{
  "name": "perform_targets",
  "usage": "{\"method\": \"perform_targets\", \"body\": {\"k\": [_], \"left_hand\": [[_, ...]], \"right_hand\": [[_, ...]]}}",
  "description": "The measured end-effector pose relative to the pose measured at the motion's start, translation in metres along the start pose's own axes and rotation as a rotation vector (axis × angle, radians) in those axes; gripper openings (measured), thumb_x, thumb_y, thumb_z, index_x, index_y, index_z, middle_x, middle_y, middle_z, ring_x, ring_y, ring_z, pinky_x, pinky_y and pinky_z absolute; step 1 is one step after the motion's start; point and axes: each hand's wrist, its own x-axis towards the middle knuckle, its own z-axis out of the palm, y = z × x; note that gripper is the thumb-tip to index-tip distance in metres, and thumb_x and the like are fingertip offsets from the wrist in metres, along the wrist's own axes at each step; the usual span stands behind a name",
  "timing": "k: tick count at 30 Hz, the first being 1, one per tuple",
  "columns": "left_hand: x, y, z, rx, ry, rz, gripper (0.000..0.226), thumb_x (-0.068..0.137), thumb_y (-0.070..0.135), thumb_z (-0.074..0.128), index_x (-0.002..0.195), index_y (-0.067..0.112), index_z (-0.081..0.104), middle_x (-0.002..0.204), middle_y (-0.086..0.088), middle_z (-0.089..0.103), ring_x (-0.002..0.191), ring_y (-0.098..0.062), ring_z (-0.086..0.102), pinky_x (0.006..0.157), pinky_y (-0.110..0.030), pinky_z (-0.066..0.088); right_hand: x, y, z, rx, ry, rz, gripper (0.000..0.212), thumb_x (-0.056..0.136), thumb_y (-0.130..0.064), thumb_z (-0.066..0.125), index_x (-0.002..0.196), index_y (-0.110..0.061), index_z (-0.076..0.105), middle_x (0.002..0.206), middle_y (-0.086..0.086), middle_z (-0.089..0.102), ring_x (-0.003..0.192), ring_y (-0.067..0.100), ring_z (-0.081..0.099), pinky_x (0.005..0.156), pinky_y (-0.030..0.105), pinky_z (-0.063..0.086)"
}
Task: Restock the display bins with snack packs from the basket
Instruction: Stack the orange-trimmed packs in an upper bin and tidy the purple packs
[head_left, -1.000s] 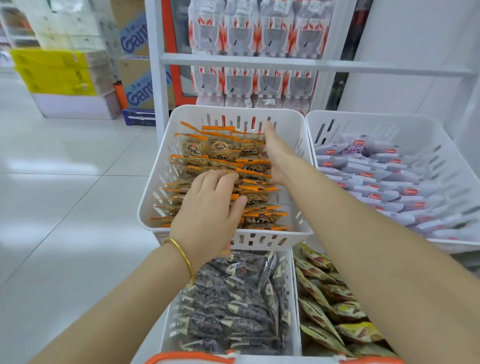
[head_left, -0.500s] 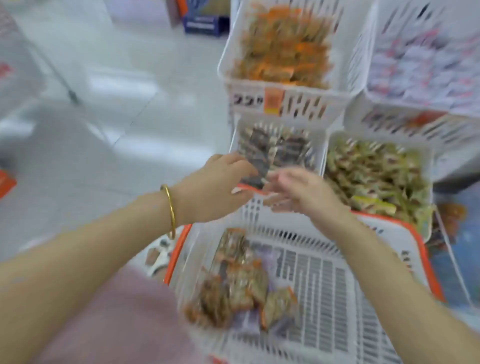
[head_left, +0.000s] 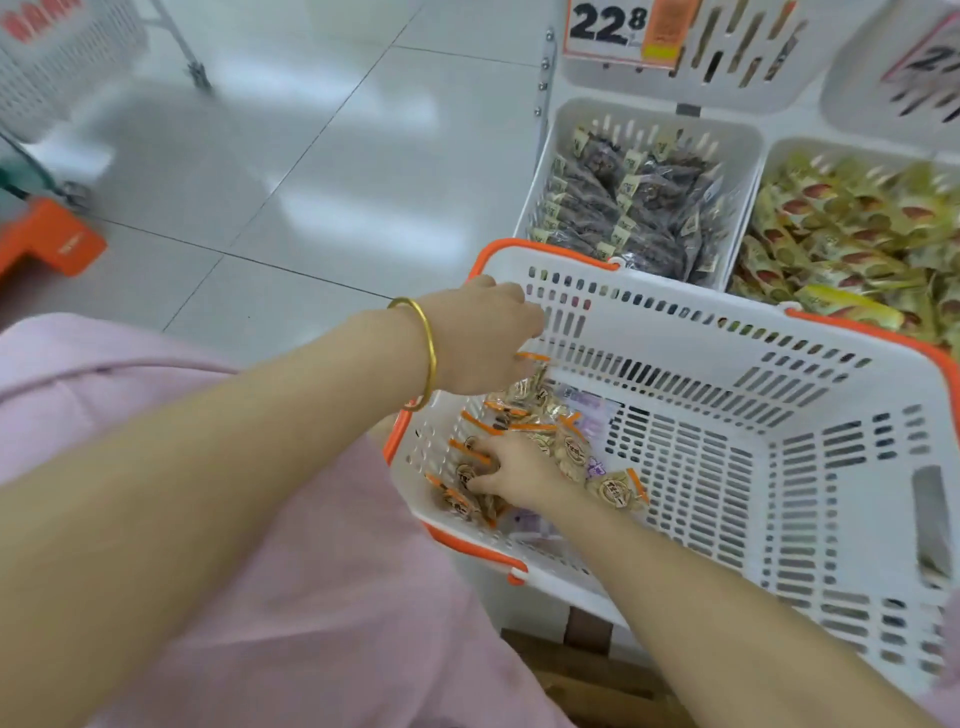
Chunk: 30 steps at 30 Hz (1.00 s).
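Two hands are inside the white basket (head_left: 727, 374) with the orange rim. Snack packs (head_left: 571, 452), clear with orange edges and a round seal too small to read, lie heaped along the basket's left wall, over some purple packs (head_left: 589, 413). The right hand (head_left: 519, 475) is down on the heap, its fingertips curled round one pack near the left wall. The left hand (head_left: 483, 343), with a gold bangle (head_left: 428, 358) on the wrist, reaches in over the left rim. An orange-edged pack shows just under it, but the fingers are hidden, so whether they grip it cannot be told. Beyond the basket's far rim stand two display bins side by side. The lower left bin (head_left: 571, 124) holds dark packs with pale tags, and the lower right bin (head_left: 779, 156) holds yellow packs with a red mark; no writing is legible on either. Above them, an upper bin (head_left: 623, 78) bears a price label (head_left: 608, 26) reading 22 with a small 8. The label's orange part is blurred.
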Motion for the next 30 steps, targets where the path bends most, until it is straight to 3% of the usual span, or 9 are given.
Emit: {"method": "perform_targets", "body": {"k": [4, 7, 11, 13, 18, 21, 24, 27, 30], "left_hand": [[0.006, 0.001, -0.002, 0.042, -0.023, 0.037, 0.043, 0.097, 0.037, 0.039, 0.133, 0.015, 0.043, 0.133, -0.010, 0.043, 0.122, -0.030, 0.039, 0.101, -0.042, 0.037], [0.012, 0.000, -0.006, -0.024, -0.018, 0.007, 0.043, 0.097, 0.035, 0.040, 0.134, 0.014, 0.042, 0.134, -0.011, 0.043, 0.123, -0.031, 0.039, 0.101, -0.042, 0.037], [0.024, 0.005, -0.012, -0.241, 0.107, -0.098, 0.045, 0.097, 0.037, 0.041, 0.130, 0.006, 0.038, 0.128, -0.015, 0.049, 0.105, -0.027, 0.050, 0.082, -0.034, 0.042], [0.029, 0.015, -0.017, -0.434, 0.112, -0.146, 0.048, 0.098, 0.042, 0.037, 0.126, 0.003, 0.040, 0.115, -0.013, 0.054, 0.088, -0.022, 0.054, 0.075, -0.034, 0.045], [0.043, 0.043, -0.028, -1.150, -0.019, -0.015, 0.017, 0.097, 0.035, 0.048, 0.107, 0.024, 0.057, 0.108, -0.005, 0.047, 0.097, -0.025, 0.045, 0.097, -0.044, 0.041], [0.049, 0.054, -0.036, -1.511, -0.054, -0.007, 0.028, 0.099, 0.031, 0.045, 0.111, 0.007, 0.053, 0.096, -0.008, 0.050, 0.085, -0.028, 0.045, 0.084, -0.047, 0.041], [0.058, 0.062, -0.040, -1.551, -0.016, 0.035, 0.019, 0.101, 0.024, 0.040, 0.099, 0.015, 0.057, 0.078, -0.001, 0.061, 0.070, -0.020, 0.060, 0.078, -0.037, 0.054], [0.066, 0.064, -0.042, -1.589, -0.007, 0.033, 0.022, 0.102, 0.023, 0.037, 0.110, 0.014, 0.056, 0.083, -0.001, 0.064, 0.070, -0.017, 0.064, 0.067, -0.030, 0.057], [0.071, 0.067, -0.045, -1.592, -0.014, 0.018, 0.023, 0.102, 0.027, 0.036, 0.105, 0.016, 0.056, 0.084, -0.001, 0.064, 0.069, -0.017, 0.062, 0.066, -0.029, 0.056]], "right_hand": [[-0.007, -0.001, 0.003, -0.142, 0.180, 0.004, 0.024, 0.090, -0.021, 0.061, 0.113, -0.019, 0.069, 0.101, 0.001, 0.067, 0.098, 0.022, 0.061, 0.076, 0.033, 0.050], [-0.023, -0.004, -0.041, 0.128, 0.191, -0.003, 0.014, 0.088, -0.024, 0.064, 0.083, -0.011, 0.067, 0.069, -0.003, 0.054, 0.068, 0.015, 0.052, 0.062, 0.029, 0.041], [-0.061, -0.001, -0.135, 0.660, 0.218, 0.049, 0.006, 0.088, -0.011, 0.065, 0.093, -0.010, 0.067, 0.085, 0.006, 0.069, 0.072, 0.016, 0.063, 0.064, 0.028, 0.053], [-0.080, -0.001, -0.176, 0.750, 0.227, -0.009, 0.009, 0.088, -0.001, 0.059, 0.089, -0.009, 0.065, 0.080, -0.003, 0.072, 0.075, 0.009, 0.067, 0.065, 0.024, 0.056], [-0.118, -0.008, -0.232, 0.746, 0.286, -0.088, 0.015, 0.088, 0.002, 0.057, 0.086, -0.012, 0.063, 0.077, -0.003, 0.067, 0.066, 0.004, 0.063, 0.058, 0.019, 0.052], [-0.133, -0.004, -0.251, 0.743, 0.333, -0.093, 0.016, 0.088, 0.001, 0.058, 0.085, -0.014, 0.064, 0.072, -0.008, 0.067, 0.066, 0.003, 0.063, 0.055, 0.019, 0.052], [-0.144, 0.008, -0.264, 0.779, 0.425, -0.078, 0.011, 0.087, 0.000, 0.059, 0.085, -0.010, 0.062, 0.078, -0.001, 0.066, 0.076, 0.011, 0.063, 0.055, 0.025, 0.055], [-0.152, 0.021, -0.273, 0.865, 0.520, -0.053, 0.017, 0.069, -0.015, 0.074, 0.081, -0.011, 0.062, 0.089, 0.015, 0.057, 0.084, 0.025, 0.054, 0.055, 0.030, 0.055], [-0.157, 0.025, -0.281, 0.935, 0.520, -0.097, 0.018, 0.065, -0.018, 0.071, 0.081, -0.014, 0.064, 0.086, 0.012, 0.062, 0.080, 0.022, 0.057, 0.060, 0.035, 0.055]]}}
